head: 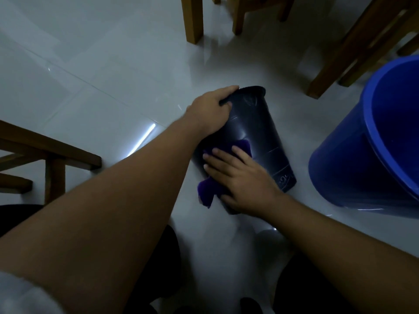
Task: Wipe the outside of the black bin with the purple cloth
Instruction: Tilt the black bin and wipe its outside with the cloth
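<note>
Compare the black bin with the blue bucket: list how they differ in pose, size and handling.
The black plastic bin lies tipped on its side on the white tiled floor; the blue plastic bucket stands upright. The bin looks slimmer, the bucket wider. Both hands touch the bin, left hand at one end, right hand pressing the purple cloth; the bucket stands untouched. Both taper.

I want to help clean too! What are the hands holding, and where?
The left hand grips the black bin at its far end. The right hand presses the purple cloth flat against its side.
</note>
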The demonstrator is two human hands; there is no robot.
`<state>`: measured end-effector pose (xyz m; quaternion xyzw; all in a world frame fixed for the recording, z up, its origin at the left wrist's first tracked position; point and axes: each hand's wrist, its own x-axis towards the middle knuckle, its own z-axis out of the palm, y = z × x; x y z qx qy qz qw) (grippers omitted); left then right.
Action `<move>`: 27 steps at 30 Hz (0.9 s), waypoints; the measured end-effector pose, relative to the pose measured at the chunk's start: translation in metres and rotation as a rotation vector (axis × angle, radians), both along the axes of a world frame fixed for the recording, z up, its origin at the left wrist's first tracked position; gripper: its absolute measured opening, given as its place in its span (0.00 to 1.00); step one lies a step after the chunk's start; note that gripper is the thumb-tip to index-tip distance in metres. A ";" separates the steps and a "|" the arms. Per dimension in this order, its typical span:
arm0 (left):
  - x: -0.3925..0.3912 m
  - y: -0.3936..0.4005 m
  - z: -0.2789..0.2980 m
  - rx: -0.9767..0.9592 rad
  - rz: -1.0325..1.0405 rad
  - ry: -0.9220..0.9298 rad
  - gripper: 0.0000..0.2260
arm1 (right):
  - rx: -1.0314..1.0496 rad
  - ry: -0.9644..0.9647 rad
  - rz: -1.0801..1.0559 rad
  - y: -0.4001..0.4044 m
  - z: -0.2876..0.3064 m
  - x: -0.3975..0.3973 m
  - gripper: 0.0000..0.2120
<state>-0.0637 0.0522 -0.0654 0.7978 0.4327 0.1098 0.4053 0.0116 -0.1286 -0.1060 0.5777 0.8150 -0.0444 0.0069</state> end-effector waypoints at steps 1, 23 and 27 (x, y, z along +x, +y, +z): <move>0.000 0.001 0.000 -0.020 0.003 -0.017 0.20 | 0.006 0.000 -0.027 0.004 0.004 0.003 0.35; -0.009 -0.005 0.002 0.209 0.066 0.103 0.17 | 0.073 0.308 -0.299 -0.013 0.004 0.036 0.38; -0.008 -0.005 0.005 0.258 0.054 0.185 0.17 | 0.055 0.367 -0.377 -0.017 0.001 0.024 0.39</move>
